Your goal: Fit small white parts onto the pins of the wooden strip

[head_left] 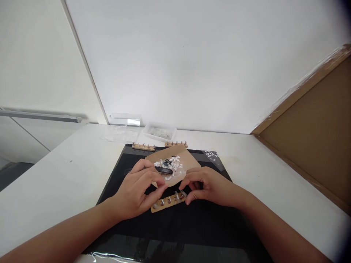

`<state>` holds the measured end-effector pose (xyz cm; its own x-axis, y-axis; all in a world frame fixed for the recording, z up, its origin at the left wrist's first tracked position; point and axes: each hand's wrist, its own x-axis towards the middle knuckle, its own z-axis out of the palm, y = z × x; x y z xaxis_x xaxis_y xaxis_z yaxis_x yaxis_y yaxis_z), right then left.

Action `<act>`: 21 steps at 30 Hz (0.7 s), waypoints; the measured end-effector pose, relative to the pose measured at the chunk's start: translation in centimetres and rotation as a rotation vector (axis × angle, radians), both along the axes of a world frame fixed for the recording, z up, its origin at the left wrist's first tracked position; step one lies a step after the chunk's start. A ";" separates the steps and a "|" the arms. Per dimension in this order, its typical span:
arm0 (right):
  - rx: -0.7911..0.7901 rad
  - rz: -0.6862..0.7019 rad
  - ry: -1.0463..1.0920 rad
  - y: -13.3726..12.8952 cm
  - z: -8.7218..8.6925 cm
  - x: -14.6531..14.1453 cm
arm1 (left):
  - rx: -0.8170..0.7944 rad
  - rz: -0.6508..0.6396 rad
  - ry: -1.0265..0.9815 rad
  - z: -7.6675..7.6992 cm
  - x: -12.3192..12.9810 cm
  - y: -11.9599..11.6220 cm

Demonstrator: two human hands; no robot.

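A narrow wooden strip [165, 206] with a row of small metal-based posts lies on the black mat below my hands. Clear nail tips [177, 197] stand on the posts at its right end. My right hand [204, 185] pinches the clear nail tip [183, 194] at that end between thumb and finger. My left hand [139, 188] hovers over the strip's left part, thumb and forefinger pressed together; whatever they hold is too small to make out. Behind the hands, brown paper [189, 157] carries scattered white bits [175, 160] and a black nail file [163, 170], partly hidden by my left hand.
Two more wooden strips with posts, a left one [143, 147] and a right one [176, 144], sit at the back edge of the black mat [203, 226]. Behind them is a translucent tray [159, 132] of clear pieces. A sheet with white tabs [212, 157] lies at right.
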<state>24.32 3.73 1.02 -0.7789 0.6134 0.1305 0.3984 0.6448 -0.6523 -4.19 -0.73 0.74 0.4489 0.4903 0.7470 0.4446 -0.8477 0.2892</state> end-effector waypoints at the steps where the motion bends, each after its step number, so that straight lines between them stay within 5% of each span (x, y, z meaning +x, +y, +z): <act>1: 0.011 -0.005 -0.014 -0.1 0.1 0.0 | 0.003 -0.003 0.002 0.0 0.0 0.0; 21: 0.004 -0.030 -0.136 -0.3 0.8 0.1 | -0.007 -0.025 0.013 -0.1 0.2 -0.2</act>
